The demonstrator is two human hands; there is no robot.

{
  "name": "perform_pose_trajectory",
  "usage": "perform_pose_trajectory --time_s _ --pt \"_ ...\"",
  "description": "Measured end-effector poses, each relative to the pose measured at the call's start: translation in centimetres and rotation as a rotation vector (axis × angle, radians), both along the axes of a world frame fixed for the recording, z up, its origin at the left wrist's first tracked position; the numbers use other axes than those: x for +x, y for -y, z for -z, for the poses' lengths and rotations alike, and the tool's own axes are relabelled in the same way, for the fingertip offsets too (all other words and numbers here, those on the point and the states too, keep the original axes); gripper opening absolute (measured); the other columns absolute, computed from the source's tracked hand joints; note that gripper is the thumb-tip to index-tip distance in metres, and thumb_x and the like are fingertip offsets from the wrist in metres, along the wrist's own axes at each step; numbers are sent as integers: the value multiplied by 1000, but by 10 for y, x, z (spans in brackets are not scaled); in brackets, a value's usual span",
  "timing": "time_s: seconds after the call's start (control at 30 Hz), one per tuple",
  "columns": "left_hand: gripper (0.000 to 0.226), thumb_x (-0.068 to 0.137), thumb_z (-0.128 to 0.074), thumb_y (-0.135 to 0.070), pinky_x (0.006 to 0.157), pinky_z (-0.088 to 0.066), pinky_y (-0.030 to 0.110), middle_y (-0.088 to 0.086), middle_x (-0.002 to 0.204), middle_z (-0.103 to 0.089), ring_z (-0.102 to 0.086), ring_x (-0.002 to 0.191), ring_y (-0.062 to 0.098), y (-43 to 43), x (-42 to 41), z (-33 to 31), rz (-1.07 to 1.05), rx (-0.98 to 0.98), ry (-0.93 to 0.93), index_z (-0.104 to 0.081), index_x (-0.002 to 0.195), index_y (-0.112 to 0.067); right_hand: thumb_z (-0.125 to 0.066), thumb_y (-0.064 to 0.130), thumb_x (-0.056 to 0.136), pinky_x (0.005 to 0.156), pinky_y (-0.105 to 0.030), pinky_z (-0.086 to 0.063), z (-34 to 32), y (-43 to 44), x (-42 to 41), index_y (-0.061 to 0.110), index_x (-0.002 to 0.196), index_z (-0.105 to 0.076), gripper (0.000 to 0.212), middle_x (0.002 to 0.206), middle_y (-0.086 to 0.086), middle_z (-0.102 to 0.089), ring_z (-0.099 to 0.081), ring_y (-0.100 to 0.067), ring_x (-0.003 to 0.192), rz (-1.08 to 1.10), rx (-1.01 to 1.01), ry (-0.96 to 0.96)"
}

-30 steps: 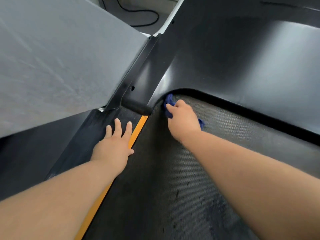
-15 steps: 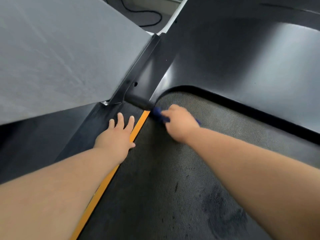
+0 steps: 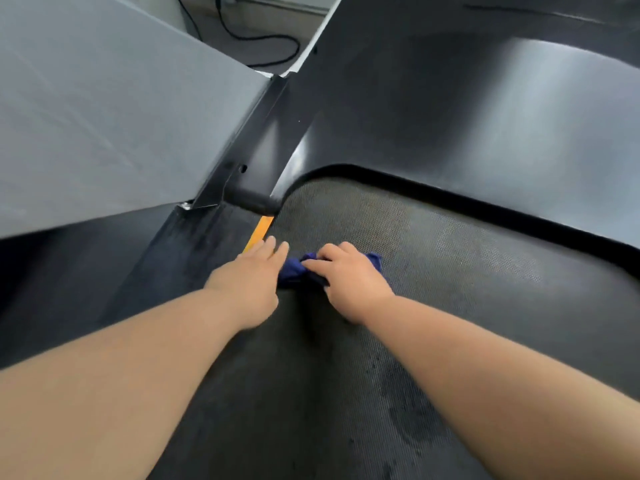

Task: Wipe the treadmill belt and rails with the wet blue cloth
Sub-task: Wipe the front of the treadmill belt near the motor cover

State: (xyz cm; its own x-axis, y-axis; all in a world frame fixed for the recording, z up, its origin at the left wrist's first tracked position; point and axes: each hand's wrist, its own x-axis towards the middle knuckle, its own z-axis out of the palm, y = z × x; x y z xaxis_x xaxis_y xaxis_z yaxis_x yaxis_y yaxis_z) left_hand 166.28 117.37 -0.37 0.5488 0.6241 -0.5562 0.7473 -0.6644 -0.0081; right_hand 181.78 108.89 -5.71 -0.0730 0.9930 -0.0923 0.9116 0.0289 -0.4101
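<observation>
Cloth lies bunched crosswise on the belt, gripped by the curled right hand, its free end just left, against the flat left hand at the rail.

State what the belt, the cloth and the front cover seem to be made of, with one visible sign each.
Belt: probably rubber, matte; fine dotted texture.
Cloth: soft fabric; it bunches into folds.
Cover: likely moulded plastic, satin; smooth curve with soft highlights.
</observation>
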Motion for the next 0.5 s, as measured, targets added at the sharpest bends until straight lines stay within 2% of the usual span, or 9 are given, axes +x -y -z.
perform_pose_trajectory --time_s 0.03,0.07,0.13,0.2,0.23,0.3,0.37,0.43,0.5 --pt "93 89 -59 -36 112 -26 40 -1 159 12 -4 146 20 8 2 3 20 -62 -14 9 151 -24 -58 23 87 86 -42 -39 2 -2 16 30 124 -59 37 119 -2 -55 -47 -31 107 58 65 66" --pt "100 87 -62 -41 114 -24 40 0 158 18 0 147 20 14 2 5 32 -125 -69 13 150 -24 -59 28 88 88 -42 -36 4 -3 33 35 122 -60 35 122 -1 -55 -46 -32 110 210 106 134" --pt "110 83 -66 -47 115 -19 40 1 155 28 8 146 22 20 -2 8 33 -204 -172 20 148 -24 -55 39 90 95 -43 -32 0 2 58 39 126 -54 36 135 -2 -46 -38 -34 121 554 43 174" --pt "112 81 -66 -50 115 -17 40 1 154 30 10 146 23 19 -1 5 -9 -273 -170 19 148 -24 -55 41 89 98 -42 -32 -5 14 58 38 135 -42 48 140 -4 -38 -33 -32 125 652 -75 124" --pt "110 81 -66 -52 115 -17 40 1 155 27 8 146 23 16 2 2 -39 -315 -149 16 149 -24 -59 36 87 97 -40 -34 -11 20 53 34 136 -40 53 138 -4 -39 -35 -30 122 659 -101 46" --pt "101 82 -65 -52 113 -22 36 1 159 11 -7 146 24 13 12 -12 -151 -363 -66 1 152 -24 -65 21 82 80 -28 -43 -28 29 43 25 123 -47 45 120 -3 -53 -50 -23 104 750 -73 -238" --pt "84 82 -69 -45 101 -34 30 -1 156 -23 -37 134 19 8 22 -21 -406 -472 202 -24 150 -25 -68 18 81 60 -21 -44 -46 33 36 18 100 -56 22 90 0 -62 -57 -15 74 864 -118 -590" --pt "64 81 -71 -36 91 -38 31 -8 140 -48 -46 123 13 7 30 -28 -730 -770 509 -44 139 -31 -67 14 85 67 -27 -50 -66 34 34 10 92 -63 9 82 -8 -67 -62 -18 70 887 -207 -1027" --pt "54 78 -72 -27 87 -42 34 -8 122 -61 -51 118 16 9 35 -37 -852 -1056 698 -53 128 -30 -59 6 90 83 -40 -54 -86 34 31 3 104 -64 15 96 -18 -69 -66 -27 85 830 -259 -1419"
